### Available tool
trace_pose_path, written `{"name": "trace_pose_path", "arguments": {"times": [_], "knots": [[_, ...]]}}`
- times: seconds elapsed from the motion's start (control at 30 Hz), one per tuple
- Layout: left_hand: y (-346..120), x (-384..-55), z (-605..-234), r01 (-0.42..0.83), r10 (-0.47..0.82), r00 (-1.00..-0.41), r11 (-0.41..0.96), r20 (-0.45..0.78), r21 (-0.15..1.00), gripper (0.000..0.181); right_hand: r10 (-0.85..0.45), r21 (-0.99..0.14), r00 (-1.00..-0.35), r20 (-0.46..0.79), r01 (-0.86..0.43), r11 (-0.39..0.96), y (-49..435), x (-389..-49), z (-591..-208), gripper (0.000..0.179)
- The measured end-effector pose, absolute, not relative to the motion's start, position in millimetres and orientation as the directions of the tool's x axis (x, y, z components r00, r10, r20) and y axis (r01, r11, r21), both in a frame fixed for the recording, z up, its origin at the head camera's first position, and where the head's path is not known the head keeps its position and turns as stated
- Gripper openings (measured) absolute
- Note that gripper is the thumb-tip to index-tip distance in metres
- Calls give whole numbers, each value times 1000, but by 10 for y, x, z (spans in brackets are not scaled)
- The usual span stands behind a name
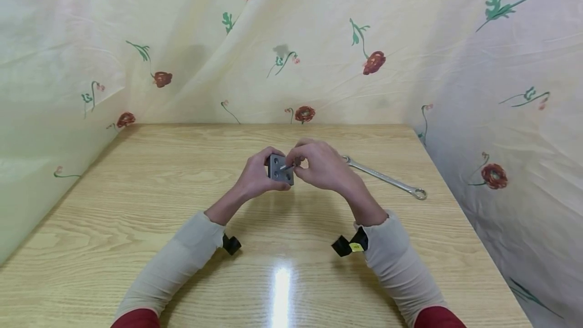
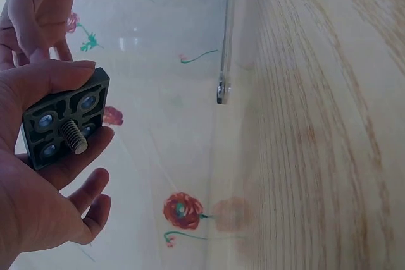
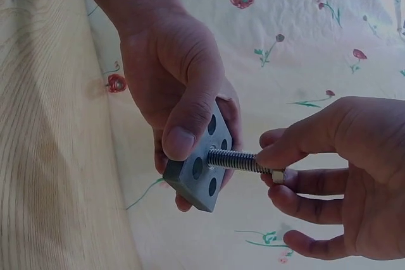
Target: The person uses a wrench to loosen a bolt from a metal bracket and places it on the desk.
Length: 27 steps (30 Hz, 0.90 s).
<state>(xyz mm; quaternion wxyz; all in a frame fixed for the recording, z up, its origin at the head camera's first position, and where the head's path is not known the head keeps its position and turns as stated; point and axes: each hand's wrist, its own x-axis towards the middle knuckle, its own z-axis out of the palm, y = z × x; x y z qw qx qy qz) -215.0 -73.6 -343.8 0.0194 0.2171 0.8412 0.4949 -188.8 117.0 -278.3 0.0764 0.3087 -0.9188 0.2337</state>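
- Pale floral cloth (image 1: 328, 85) across the top and both sides of the head view
- Light wood-grain surface (image 1: 182, 166) below
- Bright glare (image 1: 281, 297) at bottom centre

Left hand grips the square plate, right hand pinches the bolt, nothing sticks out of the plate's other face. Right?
Not the last part: the left wrist view shows a threaded end sticking out of that face. The rest stands: left hand grips the square plate, right hand pinches the bolt.
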Motion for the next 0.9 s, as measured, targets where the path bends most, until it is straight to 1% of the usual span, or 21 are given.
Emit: {"name": "trace_pose_path", "arguments": {"times": [0.2,0.3,0.43,0.5,0.57,0.63,0.7,0.8,0.9], "knots": [[-735,-2155,-3447,351,385,-903,408,190,842,63,-581,-348,-746,325,-665,660,1176,-1880,-2790,19],[-737,-2154,-3449,360,385,-901,409,199,839,63,-595,-334,-740,312,-672,661,1180,-1880,-2785,22],[-740,-2148,-3454,373,391,-896,412,209,831,63,-577,-349,-773,263,-634,690,1194,-1877,-2771,37],[-741,-2146,-3459,376,392,-895,412,211,830,63,-546,-373,-806,231,-591,715,1202,-1879,-2767,42],[-742,-2147,-3465,376,392,-895,411,211,831,63,-505,-405,-842,192,-537,740,1207,-1884,-2767,43],[-742,-2149,-3470,376,393,-895,407,212,832,63,-470,-433,-870,152,-486,759,1208,-1889,-2766,41],[-742,-2149,-3473,378,394,-894,406,214,832,63,-449,-448,-884,126,-455,769,1206,-1892,-2765,35],[-742,-2149,-3476,386,397,-891,406,221,828,63,-452,-458,-883,122,-455,764,1200,-1891,-2763,25],[-739,-2152,-3474,390,397,-890,408,225,826,63,-473,-451,-868,153,-487,748,1196,-1890,-2768,17]]}}
